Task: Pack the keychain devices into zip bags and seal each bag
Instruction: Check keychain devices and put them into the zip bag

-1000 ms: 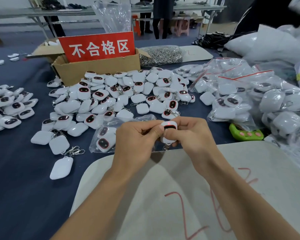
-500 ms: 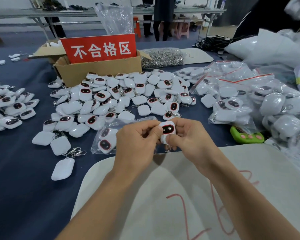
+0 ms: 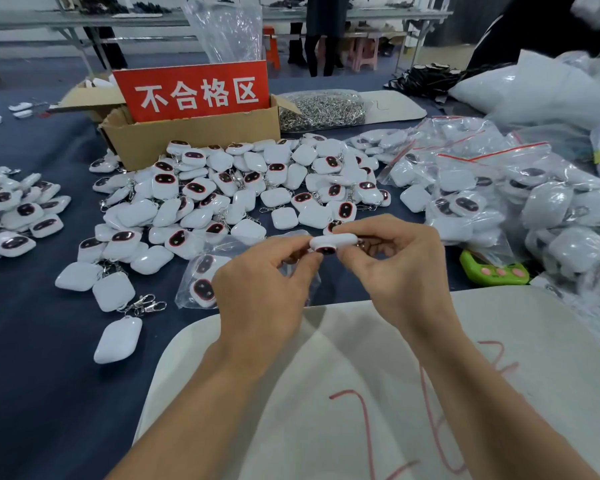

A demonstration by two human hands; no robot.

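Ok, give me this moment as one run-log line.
left hand: pinches keychain device | right hand: pinches same device | device: off table, edge-on | zip bag: on table, partly filled

A box sits at the back of the surface; loose keychain devices lie before it, filled zip bags to their right.

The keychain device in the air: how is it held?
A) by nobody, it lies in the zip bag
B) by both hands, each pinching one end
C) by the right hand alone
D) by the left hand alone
B: the left hand pinches the left end of the keychain device and the right hand pinches its right end. The device is outside the zip bag on the table.
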